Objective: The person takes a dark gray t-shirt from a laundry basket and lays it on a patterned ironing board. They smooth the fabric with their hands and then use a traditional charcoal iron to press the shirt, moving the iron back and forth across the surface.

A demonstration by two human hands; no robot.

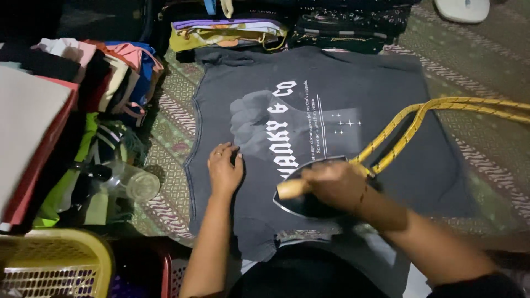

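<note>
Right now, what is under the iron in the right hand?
The iron in the right hand rests on the dark grey printed T-shirt, over the print's lower edge. The print beneath its soleplate is hidden.

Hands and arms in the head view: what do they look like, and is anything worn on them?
Both forearms are bare, with no sleeves in view. The left hand wears a thin ring on one finger. The right hand is motion-blurred; no ring or watch can be made out on it. No gloves on either hand.
</note>
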